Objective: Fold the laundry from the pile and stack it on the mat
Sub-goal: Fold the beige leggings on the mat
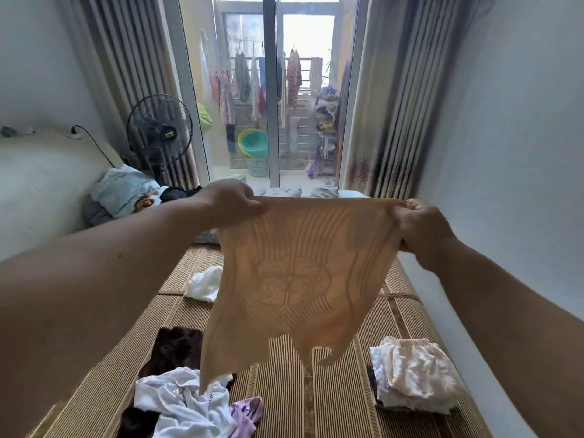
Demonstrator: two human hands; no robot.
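A thin beige patterned garment [297, 279] hangs spread in the air above the striped woven mat [294, 403]. My left hand [232, 199] pinches its top left corner and my right hand [418, 224] pinches its top right corner, so the upper edge is stretched taut. The unfolded pile [186, 403] of white, dark brown and lilac clothes lies on the mat at the lower left. A small stack of folded pale clothes [414, 374] sits on the mat at the right. One white item [203, 284] lies alone further back, partly behind the held garment.
A white wall runs close along the right side of the mat. Pillows and bedding [126, 191] lie at the left, with a standing fan [159, 128] behind them. Glass doors at the far end show a balcony with hanging clothes [262, 86].
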